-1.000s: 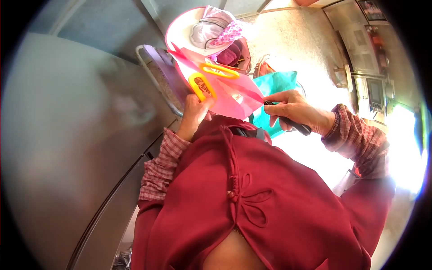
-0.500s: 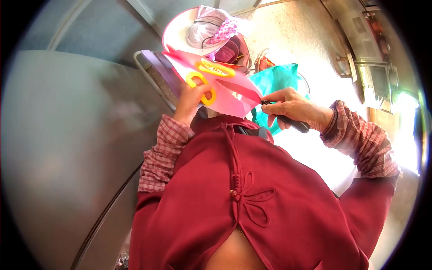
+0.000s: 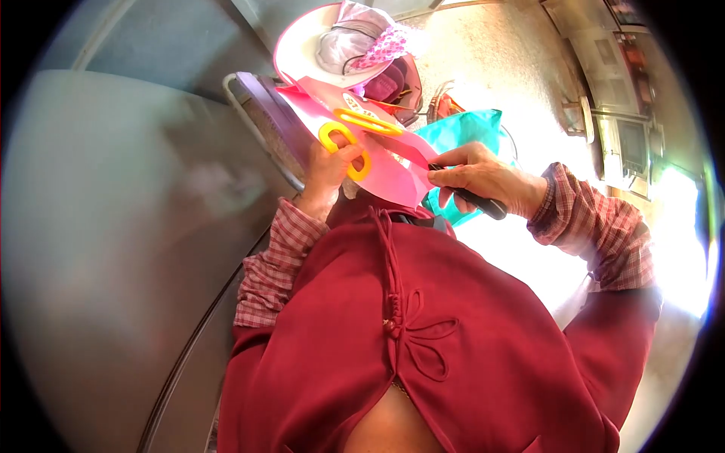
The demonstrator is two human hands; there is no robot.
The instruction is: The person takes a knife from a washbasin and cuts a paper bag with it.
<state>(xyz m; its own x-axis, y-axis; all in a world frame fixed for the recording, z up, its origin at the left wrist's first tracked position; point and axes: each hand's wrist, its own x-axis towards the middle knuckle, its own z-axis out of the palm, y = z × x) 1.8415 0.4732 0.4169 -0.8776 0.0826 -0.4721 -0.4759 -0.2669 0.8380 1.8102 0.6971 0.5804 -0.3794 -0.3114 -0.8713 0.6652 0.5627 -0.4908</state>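
Observation:
A pink bag (image 3: 396,181) with yellow loop handles (image 3: 327,134) hangs in front of my waist, with part of its mouth spread apart. My left hand (image 3: 326,172) is closed round the nearer yellow loop and the bag's side. On the bag's right, my right hand (image 3: 483,177) grips a black-handled tool (image 3: 487,205), its front end at the bag's right edge. Whether it has a blade is hidden by the bag and glare. Just behind the bag lies a teal bag (image 3: 468,124).
Beyond the pink bag sits a wide pale hat (image 3: 302,47) with a pink patterned cloth (image 3: 384,47). A purple panel (image 3: 268,113) and a metal tube frame (image 3: 240,102) stand to the left, beside a large grey surface (image 3: 106,226). Strong light washes out the floor at right.
My right hand and the black-handled tool have shifted slightly left and up against the bag. The bag's handles and my left hand have moved slightly right and down.

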